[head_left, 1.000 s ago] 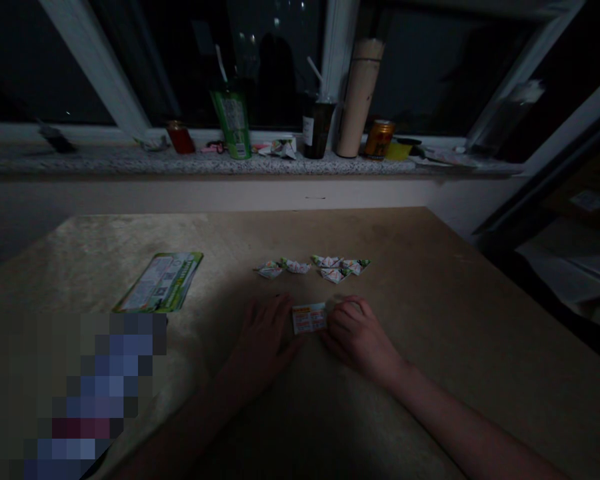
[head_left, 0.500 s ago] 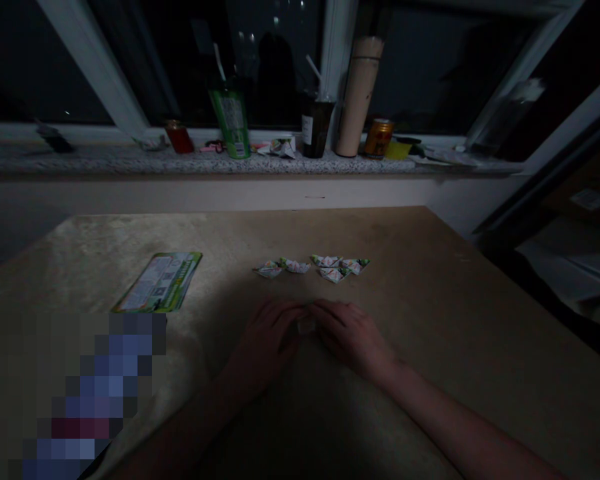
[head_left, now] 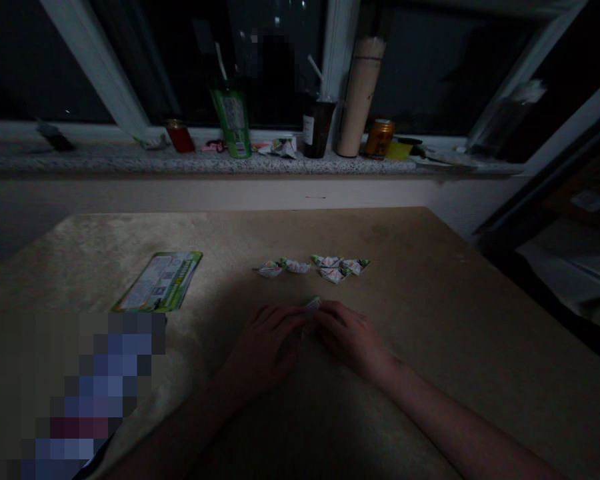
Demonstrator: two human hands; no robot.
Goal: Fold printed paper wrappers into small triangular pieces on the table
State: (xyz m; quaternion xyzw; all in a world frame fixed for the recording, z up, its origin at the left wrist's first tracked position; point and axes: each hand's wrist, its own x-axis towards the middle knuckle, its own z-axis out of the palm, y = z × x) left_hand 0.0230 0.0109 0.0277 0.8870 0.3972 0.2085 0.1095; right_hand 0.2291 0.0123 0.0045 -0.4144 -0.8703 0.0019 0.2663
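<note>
Close together near the middle of the table, my left hand (head_left: 270,337) and my right hand (head_left: 349,332) have their fingertips on a small folded piece of printed paper or wrapper (head_left: 313,304). Its white and green top edge shows between the fingers; the rest is mostly covered and dark. Both hands are closed around it, fingers bent. Just beyond them lie several small folded pieces with the same white and green print: a left pair (head_left: 269,269) and a right cluster (head_left: 334,274).
A green printed packet (head_left: 160,283) lies at the left of the table (head_left: 430,287), above a blurred-out object (head_left: 115,373). On the stone windowsill stand a red jar (head_left: 180,138), a green cup (head_left: 234,123), a dark cup (head_left: 317,130), a tall flask (head_left: 360,100) and a can (head_left: 379,140).
The folded piece now shows beyond my fingertips, where it was mostly hidden between the hands. My fingers have shifted slightly around it. The pieces on the table have stayed put.
</note>
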